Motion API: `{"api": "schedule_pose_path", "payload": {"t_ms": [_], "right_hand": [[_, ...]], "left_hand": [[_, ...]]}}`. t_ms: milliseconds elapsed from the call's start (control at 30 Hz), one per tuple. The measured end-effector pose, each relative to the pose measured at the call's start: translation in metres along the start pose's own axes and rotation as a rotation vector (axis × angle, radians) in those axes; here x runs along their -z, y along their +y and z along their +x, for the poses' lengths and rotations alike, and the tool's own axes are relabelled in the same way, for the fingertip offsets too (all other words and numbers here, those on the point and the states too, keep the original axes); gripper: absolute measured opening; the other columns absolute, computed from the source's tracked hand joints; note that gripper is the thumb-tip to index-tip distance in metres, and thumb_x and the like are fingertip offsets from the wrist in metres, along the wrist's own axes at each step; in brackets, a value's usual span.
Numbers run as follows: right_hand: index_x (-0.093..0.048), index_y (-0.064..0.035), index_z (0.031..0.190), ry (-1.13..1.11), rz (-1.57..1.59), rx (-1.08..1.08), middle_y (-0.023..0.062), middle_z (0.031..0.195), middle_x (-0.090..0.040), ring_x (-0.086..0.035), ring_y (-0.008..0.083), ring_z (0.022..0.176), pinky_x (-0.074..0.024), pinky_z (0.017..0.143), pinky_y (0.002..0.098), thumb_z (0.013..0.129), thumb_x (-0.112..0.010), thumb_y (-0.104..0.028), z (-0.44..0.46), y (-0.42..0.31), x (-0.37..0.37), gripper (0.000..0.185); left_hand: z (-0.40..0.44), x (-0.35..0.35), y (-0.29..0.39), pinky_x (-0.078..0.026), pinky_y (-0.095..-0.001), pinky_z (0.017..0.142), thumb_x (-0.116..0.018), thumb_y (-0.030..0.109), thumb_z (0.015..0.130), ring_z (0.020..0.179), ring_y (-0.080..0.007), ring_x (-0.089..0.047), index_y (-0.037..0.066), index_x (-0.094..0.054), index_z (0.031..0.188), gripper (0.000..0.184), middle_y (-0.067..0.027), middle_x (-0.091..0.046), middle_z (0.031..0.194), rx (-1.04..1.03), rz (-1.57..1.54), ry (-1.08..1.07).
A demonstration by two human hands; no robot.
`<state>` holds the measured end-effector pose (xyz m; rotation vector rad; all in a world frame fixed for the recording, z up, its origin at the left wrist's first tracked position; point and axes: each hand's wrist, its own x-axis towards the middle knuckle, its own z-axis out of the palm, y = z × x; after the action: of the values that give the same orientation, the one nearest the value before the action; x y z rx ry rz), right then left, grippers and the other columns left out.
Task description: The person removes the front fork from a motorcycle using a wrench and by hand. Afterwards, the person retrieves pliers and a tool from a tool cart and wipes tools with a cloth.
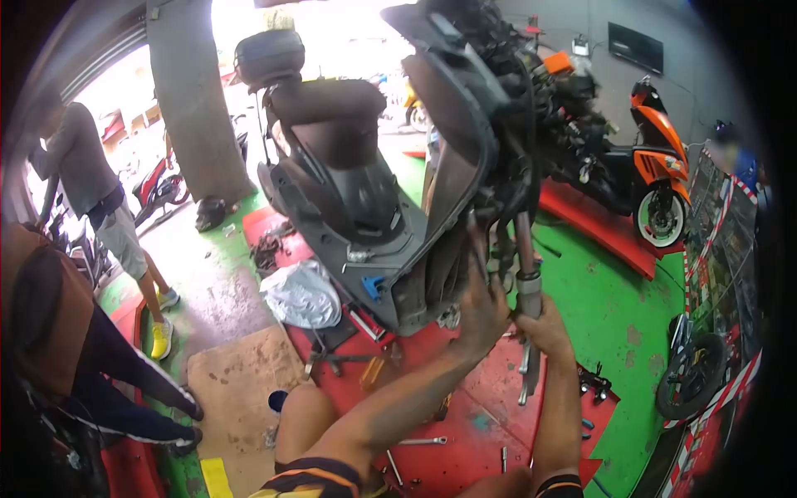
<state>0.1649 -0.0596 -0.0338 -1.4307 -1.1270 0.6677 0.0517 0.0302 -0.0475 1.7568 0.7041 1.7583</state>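
A dark scooter (pixel 374 207) with its front end stripped stands on a red lift platform (pixel 498 373). My left hand (pixel 484 311) reaches up beside the front fork, fingers raised among the parts under the front panel; what it touches is hard to make out. Wrapped round the lower end of the fork leg (pixel 525 257) is my right hand (pixel 541 325), close to the grey fitting there. Below the hands hangs a metal part (pixel 525 382). A blue tool (pixel 373 286) lies on the scooter's footboard.
Wrenches (pixel 423 441), a silver cover (pixel 300 295) and a red case (pixel 365 324) lie on the platform. Cardboard (pixel 241 382) covers floor at left, where two people (pixel 91 174) stand. An orange scooter (pixel 660 158) and a loose wheel (pixel 693 378) are at right.
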Motion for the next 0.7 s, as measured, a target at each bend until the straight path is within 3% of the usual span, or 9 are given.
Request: {"api": "schedule_pose_path", "payload": {"t_ms": [100,167,233,300,367,433,533,600,700], "right_hand": [[-0.053,-0.001,0.098,-0.001,0.038,-0.044,0.0027,0.066,-0.054,-0.053,0.0121,0.049,-0.0459,0.046,0.0299,0.078,-0.067,-0.006,-0.001,-0.009,-0.005,0.025],[-0.054,-0.0007,0.099,-0.027,0.03,-0.063,0.0022,0.066,-0.054,-0.053,0.012,0.049,-0.0459,0.046,0.0298,0.078,-0.068,-0.005,-0.001,-0.001,0.0,0.026],[-0.054,-0.0006,0.102,-0.019,0.045,-0.045,0.0021,0.066,-0.054,-0.053,0.012,0.049,-0.0456,0.046,0.0298,0.079,-0.068,-0.007,-0.005,-0.01,-0.002,0.027],[-0.054,-0.0003,0.104,-0.016,0.048,-0.033,0.0018,0.066,-0.055,-0.053,0.012,0.049,-0.0455,0.045,0.0297,0.08,-0.067,-0.007,-0.006,-0.012,-0.001,0.029],[-0.054,-0.0008,0.106,-0.043,0.043,-0.04,0.0033,0.067,-0.056,-0.054,0.0123,0.051,-0.046,0.046,0.0299,0.079,-0.067,-0.007,-0.001,-0.004,0.005,0.03],[-0.054,-0.0016,0.1,-0.038,0.025,-0.02,0.0038,0.067,-0.056,-0.054,0.0126,0.051,-0.0458,0.047,0.0303,0.079,-0.068,-0.008,-0.001,-0.001,0.004,0.025],[-0.055,-0.0008,0.101,-0.024,0.002,0.032,0.0042,0.066,-0.056,-0.054,0.0128,0.051,-0.046,0.047,0.0307,0.079,-0.065,-0.007,-0.004,-0.002,-0.001,0.025],[-0.055,0.0015,0.11,-0.012,-0.031,0.06,0.0046,0.069,-0.058,-0.055,0.0126,0.051,-0.0463,0.047,0.0303,0.077,-0.067,-0.009,0.002,-0.003,0.005,0.036],[-0.056,0.0029,0.116,-0.047,-0.04,0.031,0.0051,0.071,-0.06,-0.056,0.0124,0.052,-0.046,0.047,0.0299,0.076,-0.068,-0.011,0.001,0.004,0.003,0.044]], "left_hand": [[0.016,0.059,0.051,-0.05,-0.0444,0.057,-0.055,0.015,0.094,0.059,-0.0333,-0.064,-0.002,-0.032,0.148,0.061,-0.0216,-0.065,0.075,0.382,-0.089,-0.347],[0.051,0.104,0.073,-0.052,-0.0479,0.079,-0.058,0.033,0.092,0.087,-0.0402,-0.068,-0.002,-0.034,0.147,0.069,-0.0241,-0.068,0.097,0.136,0.305,-0.51],[0.131,0.142,0.129,-0.052,-0.036,0.062,-0.056,0.028,0.089,0.067,-0.0243,-0.066,-0.004,-0.05,0.133,0.054,-0.0138,-0.069,0.088,0.333,0.446,-0.974],[0.171,0.143,0.135,-0.049,-0.0293,0.054,-0.056,0.028,0.089,0.061,-0.0158,-0.061,-0.007,-0.054,0.128,0.052,-0.0064,-0.065,0.079,0.63,0.226,-1.154],[0.139,0.132,0.136,-0.052,-0.0338,0.063,-0.056,0.028,0.09,0.069,-0.019,-0.063,-0.008,-0.047,0.137,0.06,-0.0114,-0.067,0.086,0.379,0.462,-0.997],[0.058,0.105,0.088,-0.047,-0.0453,0.096,-0.053,0.03,0.094,0.113,-0.0371,-0.062,-0.008,-0.032,0.147,0.069,-0.0324,-0.058,0.122,0.216,0.222,-0.547],[-0.002,0.029,0.024,-0.046,-0.0437,0.097,-0.053,0.031,0.095,0.119,-0.0397,-0.058,-0.006,-0.029,0.149,0.07,-0.0332,-0.056,0.126,0.088,0.047,-0.145],[0.005,0.015,0.016,-0.046,-0.0433,0.097,-0.053,0.03,0.096,0.117,-0.0412,-0.059,-0.005,-0.027,0.15,0.069,-0.0328,-0.057,0.125,0.124,-0.105,-0.179],[0.028,0.079,0.055,-0.052,-0.0392,0.083,-0.052,0.024,0.097,0.093,-0.0352,-0.067,-0.002,-0.029,0.15,0.064,-0.0256,-0.066,0.105,-0.096,0.25,-0.394]]}}
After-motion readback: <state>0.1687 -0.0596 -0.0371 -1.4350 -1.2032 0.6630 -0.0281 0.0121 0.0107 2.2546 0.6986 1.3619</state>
